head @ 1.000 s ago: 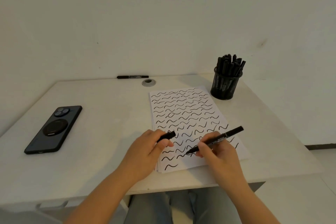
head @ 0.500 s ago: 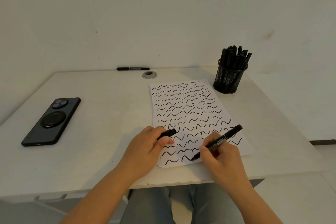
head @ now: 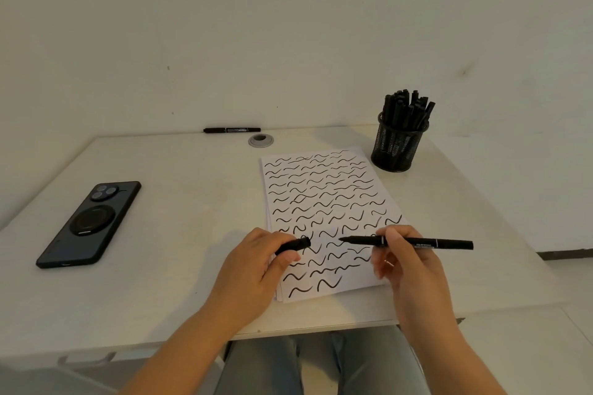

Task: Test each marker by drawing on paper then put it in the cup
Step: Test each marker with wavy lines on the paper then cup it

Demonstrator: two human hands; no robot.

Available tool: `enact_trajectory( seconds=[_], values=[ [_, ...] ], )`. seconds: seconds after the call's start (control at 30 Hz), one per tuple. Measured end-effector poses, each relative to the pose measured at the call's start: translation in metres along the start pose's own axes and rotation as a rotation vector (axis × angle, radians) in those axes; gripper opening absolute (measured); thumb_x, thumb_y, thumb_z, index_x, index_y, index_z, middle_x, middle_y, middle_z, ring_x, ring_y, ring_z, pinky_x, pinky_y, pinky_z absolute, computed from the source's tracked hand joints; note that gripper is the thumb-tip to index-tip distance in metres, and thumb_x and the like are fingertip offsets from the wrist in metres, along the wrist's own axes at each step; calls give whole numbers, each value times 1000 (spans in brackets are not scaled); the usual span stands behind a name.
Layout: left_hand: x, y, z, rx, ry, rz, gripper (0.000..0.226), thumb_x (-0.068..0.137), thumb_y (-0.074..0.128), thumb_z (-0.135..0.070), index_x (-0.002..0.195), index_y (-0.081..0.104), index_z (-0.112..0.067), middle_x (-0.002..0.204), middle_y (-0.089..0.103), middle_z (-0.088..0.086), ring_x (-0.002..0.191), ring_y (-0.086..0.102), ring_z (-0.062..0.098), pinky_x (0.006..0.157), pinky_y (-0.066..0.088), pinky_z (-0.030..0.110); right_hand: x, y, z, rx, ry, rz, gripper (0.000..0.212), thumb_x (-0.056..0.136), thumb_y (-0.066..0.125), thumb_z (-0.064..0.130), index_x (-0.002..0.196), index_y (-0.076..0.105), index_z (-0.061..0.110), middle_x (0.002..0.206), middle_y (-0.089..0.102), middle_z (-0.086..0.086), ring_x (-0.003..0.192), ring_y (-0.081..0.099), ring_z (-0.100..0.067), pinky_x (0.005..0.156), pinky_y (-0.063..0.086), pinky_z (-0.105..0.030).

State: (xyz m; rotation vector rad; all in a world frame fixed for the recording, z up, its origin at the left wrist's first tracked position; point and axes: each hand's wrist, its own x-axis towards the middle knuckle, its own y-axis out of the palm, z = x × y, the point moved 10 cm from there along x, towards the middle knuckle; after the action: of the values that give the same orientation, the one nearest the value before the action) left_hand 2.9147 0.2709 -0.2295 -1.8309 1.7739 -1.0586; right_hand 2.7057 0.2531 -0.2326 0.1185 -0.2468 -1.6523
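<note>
Black plastic, light and stiff: that was how the marker looked to me, a slim barrel that would not bend and needed only a light pinch. My right hand had it by the middle, thumb and fingers closed round it, held level above the paper with the bare tip pointing left and clear of the sheet. My left hand was closed on the cap, its open end facing the tip, the two near but apart. I judged the barrel smooth enough to slip if gripped near the tip, so the middle was the place to hold while the cap went on; the wet tip would smudge whatever it touched. The paper was nearly filled with wavy test strokes, down to its near edge. At the far right of the worktop stood the mesh cup, packed with black markers upright, their ends above the rim; it looked crowded, and I reckoned another would have to be eased in between them. One spare marker lay along the far edge, beside a grey grommet, and a phone lay face down at the left.
</note>
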Motion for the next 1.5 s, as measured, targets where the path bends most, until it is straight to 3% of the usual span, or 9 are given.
enact_trajectory(
  seconds=[0.37,0.67,0.87,1.07,1.17,1.33,1.5],
  values=[
    [-8,-2,-22,15,77,6,44,86,30,-53,110,59,-30,99,57,-11,91,52,-2,77,39,9,-9,24,0,32,18,77,34,91,47,12,65,65,22,50,57,0,49,51,-11,49,41,-21],
    [-10,2,-34,96,127,41,41,87,32,-49,109,59,-28,92,49,-19,84,46,-6,71,35,7,-12,32,-2,-34,21,110,27,90,49,10,69,62,19,50,60,-3,48,53,-11,48,45,-19],
    [-10,4,-42,66,112,45,36,88,31,-50,104,57,-30,77,46,-25,74,49,-2,61,35,9,-16,51,-1,-120,-6,227,19,90,50,12,73,56,14,55,64,-5,51,58,-13,54,51,-21],
    [-14,-1,-44,-117,61,54,16,87,35,-48,77,47,-43,61,54,-21,55,47,4,50,34,15,-22,59,5,-128,-32,289,17,80,57,29,71,58,15,51,61,-2,50,54,-9,54,46,-18],
    [-17,-1,-45,-178,41,78,20,86,37,-45,70,48,-41,55,52,-20,46,43,5,46,32,16,-26,60,5,-84,-36,306,22,74,56,35,72,56,13,48,55,-1,47,49,-9,52,43,-16],
    [-16,5,-39,-273,-18,149,25,84,38,-43,65,51,-35,49,45,-13,46,35,7,49,30,17,-30,67,9,-60,-90,390,17,78,53,27,76,53,10,46,48,2,45,43,-8,49,38,-18],
    [-15,9,-41,-351,-55,165,31,89,34,-53,68,53,-41,52,43,-12,51,34,6,51,30,17,-25,68,14,-126,-105,424,25,75,54,40,76,54,16,49,54,-1,46,46,-7,48,40,-19]
  ],
)
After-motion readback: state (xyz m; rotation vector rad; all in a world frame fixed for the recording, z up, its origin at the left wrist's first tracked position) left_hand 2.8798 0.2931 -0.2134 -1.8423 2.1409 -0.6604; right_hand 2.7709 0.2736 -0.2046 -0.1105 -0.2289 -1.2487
